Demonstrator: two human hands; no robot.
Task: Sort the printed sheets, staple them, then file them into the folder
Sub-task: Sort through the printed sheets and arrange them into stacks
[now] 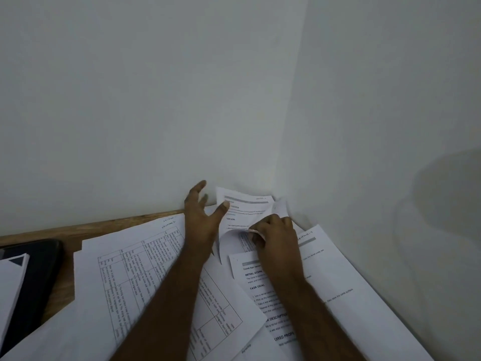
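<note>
Printed sheets lie spread over a wooden desk [65, 230] set in a wall corner. A large sheet with a table [125, 277] covers the left and middle. A text sheet headed "TASK GOAL" [256, 285] lies at the right, over another sheet [346, 282]. At the back, a sheet [244, 207] leans against the corner. My right hand [276, 235] pinches the curled edge of a sheet [231, 241] and lifts it. My left hand [203, 217] hovers above the papers with its fingers spread, holding nothing.
A dark folder or case [41, 272] lies at the desk's left edge with a white stack of paper [10, 285] on it. Pale walls close the desk in at the back and the right.
</note>
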